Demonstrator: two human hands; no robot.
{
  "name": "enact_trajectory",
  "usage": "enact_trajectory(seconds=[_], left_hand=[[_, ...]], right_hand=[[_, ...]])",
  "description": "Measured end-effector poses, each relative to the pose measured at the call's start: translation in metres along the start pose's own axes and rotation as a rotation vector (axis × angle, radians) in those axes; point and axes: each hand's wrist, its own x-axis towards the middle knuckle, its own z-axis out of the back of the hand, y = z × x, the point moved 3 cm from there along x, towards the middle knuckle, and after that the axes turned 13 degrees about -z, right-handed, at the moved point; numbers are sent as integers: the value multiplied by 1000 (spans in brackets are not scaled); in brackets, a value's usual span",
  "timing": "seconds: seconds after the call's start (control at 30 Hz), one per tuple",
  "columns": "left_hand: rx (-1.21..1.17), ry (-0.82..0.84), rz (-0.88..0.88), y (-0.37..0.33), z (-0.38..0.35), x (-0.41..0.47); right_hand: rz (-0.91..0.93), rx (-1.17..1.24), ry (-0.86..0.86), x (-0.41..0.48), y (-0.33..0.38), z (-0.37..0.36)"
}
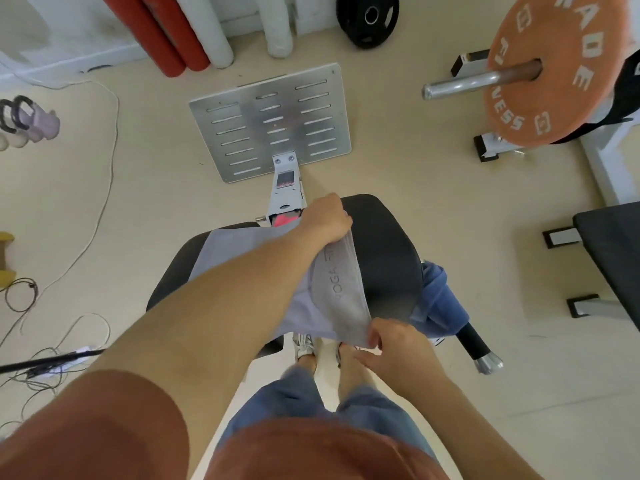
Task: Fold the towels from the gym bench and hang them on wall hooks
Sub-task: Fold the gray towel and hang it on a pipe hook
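Left hand [327, 218] reaching out over the bench, fingers curled down and closed on the far corner of the grey towel [332, 289], fingertips hidden under the folded edge. Right hand [389, 348] low and near the body, thumb and fingers pinched on the near corner of the same towel, with the exact grip partly lost to motion blur. Towel spread across the dark padded gym bench [384, 244], its right edge lifted and turned over between the two hands, with pale lettering along the band, only partly readable. Left half of the towel covered by the left forearm. Blue towel [441, 296] bunched at the right side of the bench, draped over its edge, lower part out of sight behind the pad. Below the bench, a dark handle with a metal cap [479, 348] sticking out to the right. Beyond the bench, a slotted metal plate [270, 123] on the floor, joined to the frame. Orange weight plate [554, 67] on a bar at upper right, its lettering cut off by the frame edge. Red and white rolls [180, 32] leaning at the top, tops cropped. Loose cables [52, 341] on the floor at left. No wall hooks to be made out
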Motion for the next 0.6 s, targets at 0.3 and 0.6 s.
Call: enact_trajectory(seconds=[0.3,0.6], left_hand=[[-50,119,168,2,-5,26],[-466,237,251,37,4,36]], right_hand=[[75,187,-313,51,47,93],[49,45,-14,185,81,87]])
